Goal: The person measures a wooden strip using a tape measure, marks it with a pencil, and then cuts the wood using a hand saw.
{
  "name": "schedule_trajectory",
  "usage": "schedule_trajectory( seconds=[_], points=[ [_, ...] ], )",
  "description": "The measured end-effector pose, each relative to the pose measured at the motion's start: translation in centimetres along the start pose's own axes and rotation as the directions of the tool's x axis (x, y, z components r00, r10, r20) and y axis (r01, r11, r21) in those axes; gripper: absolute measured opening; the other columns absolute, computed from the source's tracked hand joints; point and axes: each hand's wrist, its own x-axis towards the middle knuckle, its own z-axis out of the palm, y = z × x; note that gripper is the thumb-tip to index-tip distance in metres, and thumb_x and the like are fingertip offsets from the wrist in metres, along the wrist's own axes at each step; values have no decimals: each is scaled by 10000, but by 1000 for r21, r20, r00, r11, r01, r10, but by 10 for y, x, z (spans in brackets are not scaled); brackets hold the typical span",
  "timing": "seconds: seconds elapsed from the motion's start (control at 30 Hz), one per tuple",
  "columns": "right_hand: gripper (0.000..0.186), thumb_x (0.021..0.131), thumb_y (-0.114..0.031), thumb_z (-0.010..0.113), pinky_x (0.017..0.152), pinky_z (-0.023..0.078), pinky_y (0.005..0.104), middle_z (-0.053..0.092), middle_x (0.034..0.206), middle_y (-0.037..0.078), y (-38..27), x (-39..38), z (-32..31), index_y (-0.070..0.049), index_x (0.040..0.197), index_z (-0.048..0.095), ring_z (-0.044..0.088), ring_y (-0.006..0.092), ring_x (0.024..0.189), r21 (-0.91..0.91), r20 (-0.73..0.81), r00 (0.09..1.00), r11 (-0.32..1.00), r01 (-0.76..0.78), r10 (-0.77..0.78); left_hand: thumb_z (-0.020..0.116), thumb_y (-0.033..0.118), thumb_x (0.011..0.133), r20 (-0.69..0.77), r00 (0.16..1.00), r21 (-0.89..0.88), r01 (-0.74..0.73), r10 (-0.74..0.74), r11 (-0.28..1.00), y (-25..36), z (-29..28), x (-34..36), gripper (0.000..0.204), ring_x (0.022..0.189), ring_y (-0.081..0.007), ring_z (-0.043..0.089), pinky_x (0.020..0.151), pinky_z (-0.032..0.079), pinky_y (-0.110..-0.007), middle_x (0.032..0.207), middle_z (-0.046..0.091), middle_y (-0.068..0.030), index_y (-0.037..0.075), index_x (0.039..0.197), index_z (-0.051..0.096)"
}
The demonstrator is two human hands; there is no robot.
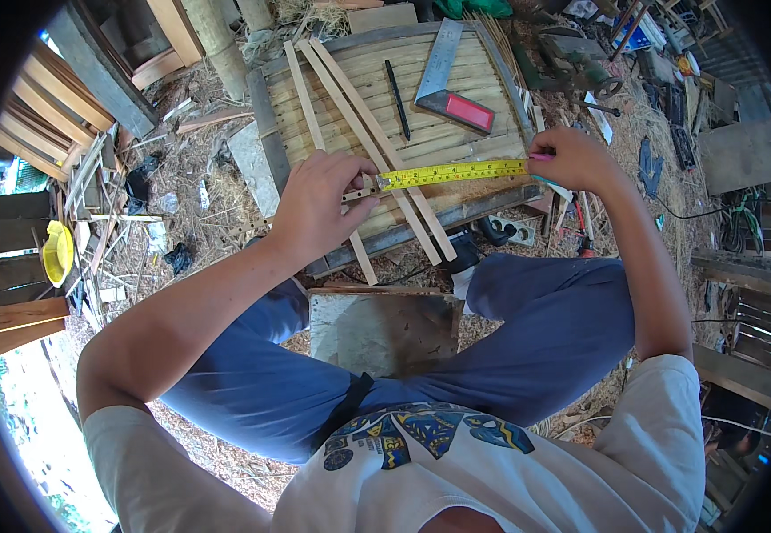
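A yellow tape measure blade stretches between my two hands above a slatted bamboo table. Its metal end sits beside the fingers of my left hand, which pinch a short, light wooden strip. My right hand is closed on the other end of the blade; a small pink thing sticks out from its fingers. The tape case cannot be made out. Under the blade cross two long thin wooden slats, and a third slat passes beneath my left hand.
On the table lie a black pen-like stick and a try square with a red-faced handle. A worn board is between my knees. A power strip rests beyond my right knee. Wood scraps and shavings litter the ground; a yellow helmet-like bowl is far left.
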Motion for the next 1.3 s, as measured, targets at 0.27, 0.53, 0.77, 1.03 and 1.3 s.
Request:
schedule_trajectory(
  seconds=[0.27, 0.53, 0.77, 1.03, 1.3],
  points=[
    [364, 835, -362, 725, 839, 567, 453, 758, 959, 190, 3, 1, 3, -42, 1000, 779, 730, 379, 917, -14, -24, 1000, 1000, 14, -15, 855, 113, 826, -23, 999, -25, -23, 22, 999, -1, 3, 0, 360, 877, -289, 640, 816, 507, -425, 911, 675, -70, 63, 1143, 691],
    [361, 841, -360, 719, 857, 570, 461, 760, 970, 191, 0, 1, 3, -54, 1022, 778, 734, 385, 941, -30, -38, 999, 999, 14, -15, 861, 111, 815, -19, 1000, -13, -12, 11, 1000, 1, 2, 0, 389, 879, -297, 640, 819, 506, -433, 915, 677, -71, 62, 1157, 682],
    [354, 848, -368, 717, 862, 569, 466, 762, 984, 188, -3, -1, 3, -71, 1030, 781, 731, 389, 958, -24, -48, 999, 1000, 5, -6, 860, 112, 817, -23, 1000, -15, -8, 8, 1000, 3, 3, 0, 393, 885, -305, 637, 823, 500, -434, 915, 681, -67, 63, 1163, 681],
    [340, 837, -358, 727, 858, 568, 473, 756, 968, 192, -1, -2, 5, -59, 993, 769, 728, 394, 950, -20, -89, 996, 1000, 15, -17, 871, 114, 805, -40, 999, -8, -25, 25, 1000, 1, 5, -1, 404, 886, -304, 635, 829, 500, -438, 908, 676, -63, 68, 1158, 680],
    [328, 835, -350, 726, 858, 566, 487, 754, 964, 201, -3, -3, 5, -51, 964, 760, 726, 405, 951, -6, -97, 995, 1000, 10, -10, 891, 124, 786, -25, 1000, -11, -6, 6, 1000, 3, 4, 0, 434, 901, -304, 634, 845, 507, -435, 915, 667, -62, 67, 1159, 677]
  ],
)
